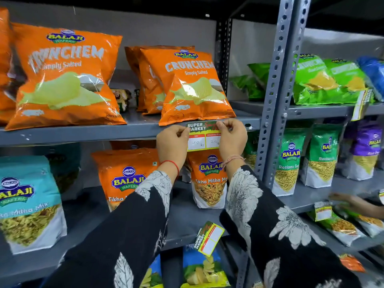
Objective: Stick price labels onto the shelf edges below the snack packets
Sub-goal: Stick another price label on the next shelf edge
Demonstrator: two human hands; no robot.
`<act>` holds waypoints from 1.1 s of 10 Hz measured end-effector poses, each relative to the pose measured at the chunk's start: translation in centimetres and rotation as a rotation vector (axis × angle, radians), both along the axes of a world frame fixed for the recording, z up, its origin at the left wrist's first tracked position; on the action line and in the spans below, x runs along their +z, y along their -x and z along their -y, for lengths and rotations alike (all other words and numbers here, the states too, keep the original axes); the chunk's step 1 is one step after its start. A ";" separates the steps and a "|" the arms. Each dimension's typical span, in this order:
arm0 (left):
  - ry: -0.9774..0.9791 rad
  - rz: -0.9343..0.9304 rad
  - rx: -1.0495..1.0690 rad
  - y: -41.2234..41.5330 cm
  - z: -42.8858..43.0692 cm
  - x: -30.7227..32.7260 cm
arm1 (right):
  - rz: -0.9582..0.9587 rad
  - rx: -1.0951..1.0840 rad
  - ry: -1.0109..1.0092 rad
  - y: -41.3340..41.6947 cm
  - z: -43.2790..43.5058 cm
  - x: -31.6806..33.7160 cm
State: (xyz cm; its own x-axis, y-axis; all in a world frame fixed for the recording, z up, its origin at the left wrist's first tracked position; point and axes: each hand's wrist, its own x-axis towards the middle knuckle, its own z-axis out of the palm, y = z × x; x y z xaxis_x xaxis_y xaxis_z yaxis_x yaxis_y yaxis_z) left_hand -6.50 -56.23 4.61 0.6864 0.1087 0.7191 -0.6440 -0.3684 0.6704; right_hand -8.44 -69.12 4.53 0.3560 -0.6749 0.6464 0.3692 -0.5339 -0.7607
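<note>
A "Super Market" price label (202, 136), with 40 Rs and 20 Rs handwritten in its white boxes, lies against the grey shelf edge (87, 134) just below an orange Crunchem packet (191, 86). My left hand (173, 145) pinches the label's left side and my right hand (231, 140) pinches its upper right corner. Both thumbs press near the label's top strip on the shelf edge. The label's lower half hangs below the edge, in front of an orange Tikha Mitha Mix packet (208, 179).
A larger Crunchem packet (62, 77) stands at left. Another price label (208, 238) hangs from the lower shelf edge. A perforated grey upright (276, 96) divides the racks. Green packets and labels fill the right rack, where another person's hand (349, 201) reaches in.
</note>
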 end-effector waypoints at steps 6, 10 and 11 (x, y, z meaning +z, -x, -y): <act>-0.402 -0.176 0.157 0.6 -12.5 -11.5 | -0.091 -0.170 0.504 0.7 -10.2 -8.8; 0.058 -0.966 0.727 1.1 -46.6 -27.1 | -0.462 0.535 1.113 -4.2 -37.3 -20.7; 0.238 -1.107 0.637 -0.6 -51.7 -28.7 | -0.511 0.722 1.128 -6.3 -44.2 -21.9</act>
